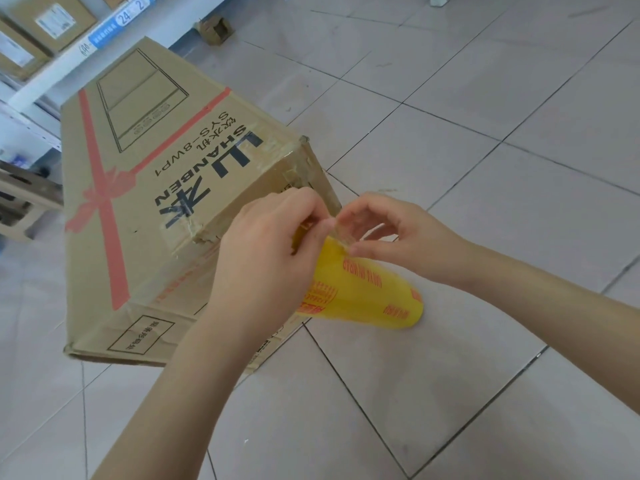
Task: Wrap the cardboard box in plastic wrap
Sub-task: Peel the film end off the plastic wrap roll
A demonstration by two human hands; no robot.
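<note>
At the far left stands shelving (52, 64) loaded with cartons, and in front of it the cardboard box (138, 202) lies long side down on the tiled floor (485, 133). It is bare of wrap as far as can be seen, with old tape wrinkled along its near end. The left hand (263, 251) is right in front of that end's lower corner, fingers curled round the upper end of the yellow roll of plastic wrap (360, 292), which slants down and to the right, clear of the floor. At the top of the roll a small clear flap of film (343, 232) stands up, and the right hand (398, 237) has it pinched between thumb and forefinger, the other fingers loosely bent and holding nothing. The step looks to be freeing the film's leading edge, so wrapping proper has not begun. To do it well, the left hand should grip the roll firmly enough that it cannot spin, while the right peels slowly along the roll's whole width, not from one spot. Thin film tears into a strip or clings back on itself if tugged at a corner. Once a broad tail is loose, it should be pressed flat over the box's nearby corner, where the edge gives it something to catch on.
</note>
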